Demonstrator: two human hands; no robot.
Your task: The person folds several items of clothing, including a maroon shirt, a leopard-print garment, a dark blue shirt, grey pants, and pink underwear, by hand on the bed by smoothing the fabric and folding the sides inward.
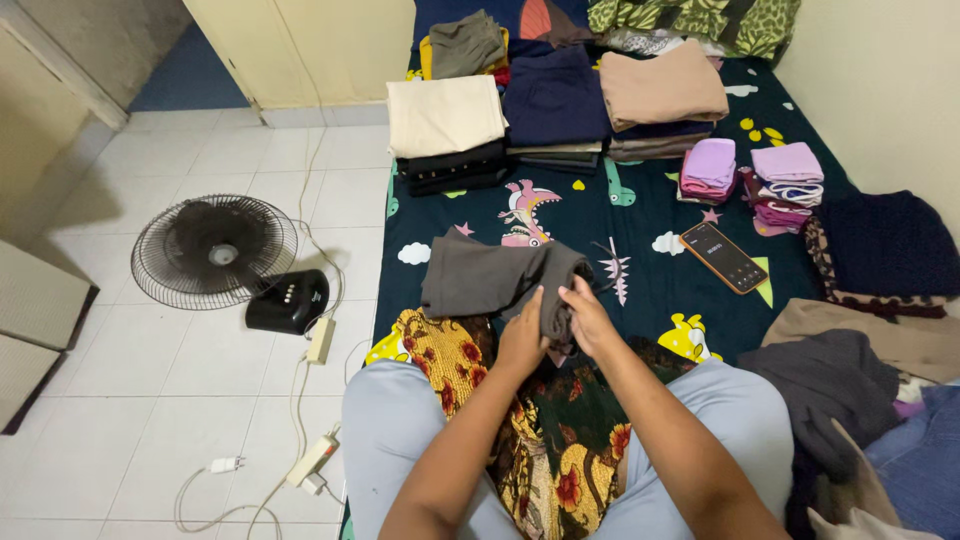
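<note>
A dark grey garment [480,275] lies partly folded on the navy dinosaur-print sheet [640,230] in front of my knees. My left hand [522,340] grips its bunched right end from the left. My right hand [588,318] pinches the same bunched part from the right. Both hands meet over a patterned yellow, red and green cloth [450,360] that drapes across my lap.
Folded stacks sit at the far end of the mattress: cream [443,113], navy [555,98], tan [660,85], and small purple piles [708,168]. A phone [723,257] lies right of the garment. Unfolded clothes [840,385] heap at right. A floor fan [215,250] and power strips stand left.
</note>
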